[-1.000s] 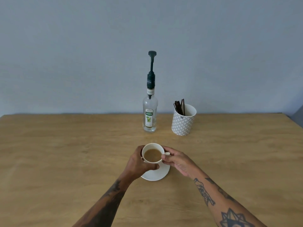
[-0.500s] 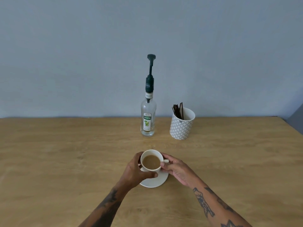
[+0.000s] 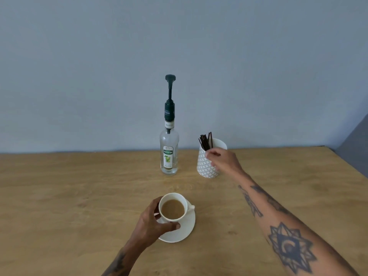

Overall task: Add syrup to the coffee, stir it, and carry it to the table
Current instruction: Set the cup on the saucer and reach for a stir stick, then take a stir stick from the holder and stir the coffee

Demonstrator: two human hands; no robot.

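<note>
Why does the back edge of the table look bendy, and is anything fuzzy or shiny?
Head view: the wide lens bows the table edge; light is soft, with faint shadows by the bottle and saucer; no strong glare; the right hand at the stick cup looks slightly blurred.

The place reads as a small coffee station, home or café, though which one cannot be told. A pump-topped syrup bottle [image 3: 169, 154], a patterned holder [image 3: 207, 166] of dark stirrers [image 3: 206, 140] and a cup [image 3: 172, 208] on a saucer [image 3: 184, 229] stand on a plain wooden surface [image 3: 79, 196] against a bare blue-grey wall [image 3: 79, 76].
</note>
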